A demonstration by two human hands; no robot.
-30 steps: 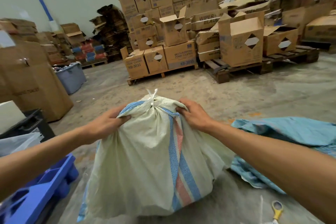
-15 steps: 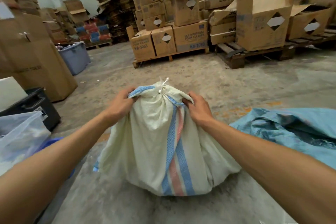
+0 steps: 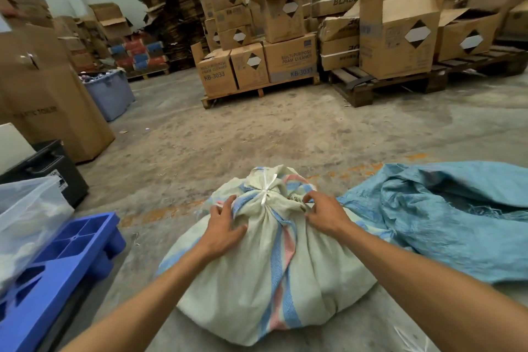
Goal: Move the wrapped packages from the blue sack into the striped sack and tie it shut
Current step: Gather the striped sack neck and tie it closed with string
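Striped sack (image 3: 268, 274), tied shut, with left hand (image 3: 221, 230) and right hand (image 3: 325, 216) touching it.

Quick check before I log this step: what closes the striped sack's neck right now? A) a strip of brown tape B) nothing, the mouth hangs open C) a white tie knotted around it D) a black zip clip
C: a white tie cinches the gathered neck of the striped sack, with the left hand and right hand resting on either side.

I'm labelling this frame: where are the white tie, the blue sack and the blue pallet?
white tie (image 3: 265, 194), head view, on the knot at the striped sack's neck.
blue sack (image 3: 445, 226), head view, on its crumpled middle.
blue pallet (image 3: 71, 260), head view, on its top deck.
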